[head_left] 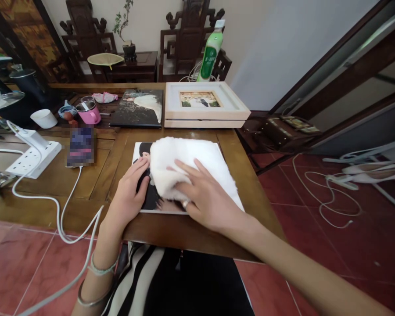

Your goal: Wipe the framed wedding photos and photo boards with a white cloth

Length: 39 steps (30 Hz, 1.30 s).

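Observation:
A photo print or panel (149, 199) lies flat near the front edge of the table, with a dark-haired figure on it. My left hand (129, 186) rests on its left side, fingers stretched out flat and holding nothing. A fluffy white cloth (176, 153) covers much of the panel. My right hand (204, 193) presses on the cloth, its thumb tucked under a fold and its fingers on top. Part of the picture is hidden beneath the cloth and my right hand.
Behind lie a dark painted panel (138, 109) and a pale wooden frame (206, 115), with a green bottle (211, 55) beyond. To the left are a pink mug (89, 113), a white cup (43, 118), a blurred phone (81, 146) and a power strip (36, 156) with trailing cables.

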Motion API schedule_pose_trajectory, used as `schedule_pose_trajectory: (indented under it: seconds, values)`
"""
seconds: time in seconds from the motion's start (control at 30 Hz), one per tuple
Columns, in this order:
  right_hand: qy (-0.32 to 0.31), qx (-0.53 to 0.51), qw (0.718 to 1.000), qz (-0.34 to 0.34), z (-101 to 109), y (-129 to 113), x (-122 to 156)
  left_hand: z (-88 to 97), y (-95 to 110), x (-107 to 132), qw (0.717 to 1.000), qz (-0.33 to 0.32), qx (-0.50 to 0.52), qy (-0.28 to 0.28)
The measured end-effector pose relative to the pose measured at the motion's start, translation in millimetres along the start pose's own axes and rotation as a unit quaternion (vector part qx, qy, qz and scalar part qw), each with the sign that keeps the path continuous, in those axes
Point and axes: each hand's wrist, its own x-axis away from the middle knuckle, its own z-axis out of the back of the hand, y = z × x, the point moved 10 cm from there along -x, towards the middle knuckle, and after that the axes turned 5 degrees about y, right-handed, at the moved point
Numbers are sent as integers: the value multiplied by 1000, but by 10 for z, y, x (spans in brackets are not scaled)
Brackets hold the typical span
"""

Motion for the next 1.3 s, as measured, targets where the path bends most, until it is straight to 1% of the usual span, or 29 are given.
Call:
schedule_pose_trajectory:
  seconds: [0.1, 0.17, 0.2, 0.27, 0.33, 0.4, 0.5, 0.57, 0.63, 0.67, 0.73, 0.83, 0.9, 1.0, 1.1, 1.17, 1.3]
  values:
    - [-30, -30, 999, 22, 60, -241, 299, 1, -14, 5, 1000, 4, -6, -2]
    - [-51, -43, 997, 43, 104, -354, 435, -2, -20, 9, 1000, 5, -10, -4]
    - [-60, -47, 996, 51, 121, -380, 481, -2, -19, 10, 1000, 3, -11, -3]
    - [-68, -50, 995, 58, 152, -358, 523, -1, -15, 9, 1000, -1, -12, -2]
    - [-51, -43, 996, 56, 195, -238, 502, -1, -15, 7, 1000, -3, -16, 0]
    - [-19, -22, 999, 42, 235, -37, 431, -1, -15, 7, 1000, -2, -21, 1]
    - [22, 18, 999, 18, 238, 293, 255, 7, -20, 11, 1000, 2, -25, 7]
    - [46, 40, 998, -6, 220, 471, 101, 8, -19, 16, 1000, 2, -25, 8]
    - [70, 60, 995, -44, 198, 580, -54, 8, -16, 19, 1000, 1, -25, 9]
    - [75, 68, 993, -60, 174, 593, -123, 9, -14, 19, 1000, 0, -26, 10]
    - [65, 77, 993, -67, 89, 509, -233, 12, -11, 15, 1000, 0, -24, 12]
    - [24, 66, 997, -24, -71, 207, -286, 7, 7, 3, 1000, -5, -13, 7]
    - [8, 54, 998, -3, -122, 23, -234, 3, 23, -5, 1000, -10, -6, 2]
    - [-3, 31, 999, 16, -114, -152, -76, 3, 26, -10, 1000, -13, -3, -3]
    - [-21, 6, 999, 46, -51, -248, 115, -1, 24, -9, 1000, -17, -5, -7]
    - [-31, -6, 997, 67, 10, -266, 229, -4, 16, -7, 1000, -14, -8, -7]
    - [-31, -8, 996, 81, 114, -167, 351, 0, -9, 3, 1000, -2, -13, 0]
